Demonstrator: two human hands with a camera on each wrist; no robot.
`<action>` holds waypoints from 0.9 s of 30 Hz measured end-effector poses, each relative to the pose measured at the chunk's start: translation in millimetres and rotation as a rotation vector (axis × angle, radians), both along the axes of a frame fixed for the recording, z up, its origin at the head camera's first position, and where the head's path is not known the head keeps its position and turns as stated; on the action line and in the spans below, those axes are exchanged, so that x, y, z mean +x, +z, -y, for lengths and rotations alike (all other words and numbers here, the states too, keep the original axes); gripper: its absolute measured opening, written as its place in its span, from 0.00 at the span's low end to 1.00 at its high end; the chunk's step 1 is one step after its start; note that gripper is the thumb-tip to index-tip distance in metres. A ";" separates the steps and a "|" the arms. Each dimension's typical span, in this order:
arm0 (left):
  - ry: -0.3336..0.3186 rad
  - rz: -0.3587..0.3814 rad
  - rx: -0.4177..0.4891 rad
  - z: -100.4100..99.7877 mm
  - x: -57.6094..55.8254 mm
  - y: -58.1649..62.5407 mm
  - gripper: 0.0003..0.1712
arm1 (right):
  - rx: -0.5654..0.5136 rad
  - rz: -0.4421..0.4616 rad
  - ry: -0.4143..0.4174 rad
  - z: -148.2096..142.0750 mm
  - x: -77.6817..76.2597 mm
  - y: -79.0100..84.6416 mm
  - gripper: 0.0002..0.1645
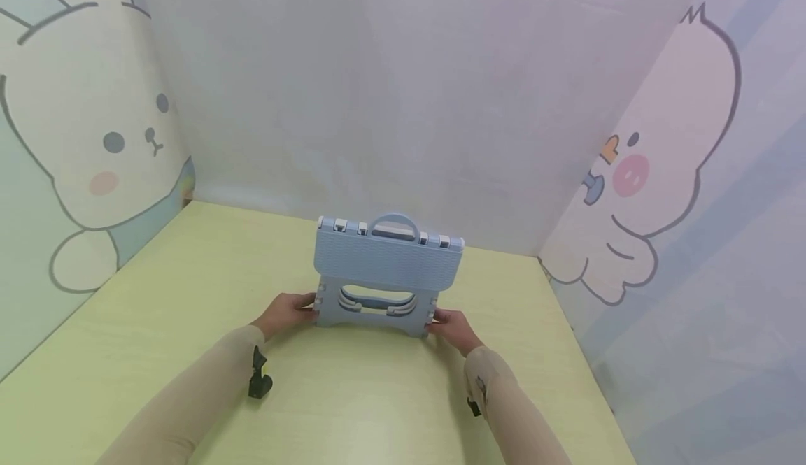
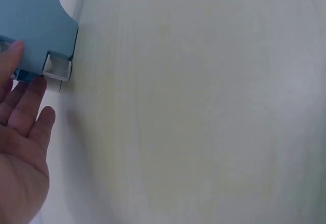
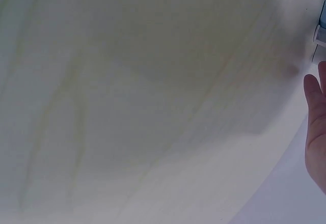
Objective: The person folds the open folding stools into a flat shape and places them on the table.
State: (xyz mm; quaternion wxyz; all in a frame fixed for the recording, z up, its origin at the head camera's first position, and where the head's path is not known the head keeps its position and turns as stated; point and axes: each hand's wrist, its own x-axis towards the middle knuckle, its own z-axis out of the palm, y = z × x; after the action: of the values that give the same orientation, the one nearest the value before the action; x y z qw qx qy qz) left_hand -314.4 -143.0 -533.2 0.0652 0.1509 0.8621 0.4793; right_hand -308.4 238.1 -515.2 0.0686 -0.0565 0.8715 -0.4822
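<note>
A light blue plastic folding step stool [image 1: 387, 259] stands partly folded on the table, its curved carry handle [image 1: 394, 222] at the top. The textured upper panel slants down over a leg panel with a long oval opening. White hinge pieces line the upper edge and sides. My left hand [image 1: 286, 313] grips the stool's left side low down; in the left wrist view its thumb [image 2: 12, 56] lies on the blue face and the fingers are at the hinged edge. At the opposite side, my right hand [image 1: 456, 328] holds the lower edge, and only part of it shows in the right wrist view.
The pale yellow table [image 1: 334, 409] extends around the stool. A light curtain [image 1: 378, 101] hangs behind it, with a rabbit drawing [image 1: 94, 136] on the left and a white cartoon figure [image 1: 680, 101] on the right. Black wrist mounts [image 1: 259, 375] show by the sleeves.
</note>
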 end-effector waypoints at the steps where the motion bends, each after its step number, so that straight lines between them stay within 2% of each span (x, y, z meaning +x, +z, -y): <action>1: 0.005 0.004 -0.005 -0.6 0.1 -0.2 0.30 | 0.004 -0.003 0.000 -0.2 0.4 0.1 0.25; 13: 0.021 0.005 -0.055 -2.5 1.0 1.5 0.30 | -0.018 0.008 -0.021 2.4 4.6 1.8 0.23; 27: 0.034 0.021 -0.064 -2.9 2.7 1.8 0.29 | -0.003 0.015 -0.033 2.3 2.9 0.8 0.22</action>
State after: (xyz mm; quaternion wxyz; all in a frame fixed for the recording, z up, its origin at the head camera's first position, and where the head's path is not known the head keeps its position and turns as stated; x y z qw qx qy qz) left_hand -311.7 -140.1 -531.4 0.0709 0.1289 0.8787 0.4541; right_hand -305.6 235.8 -514.4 0.0673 -0.0387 0.8711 -0.4849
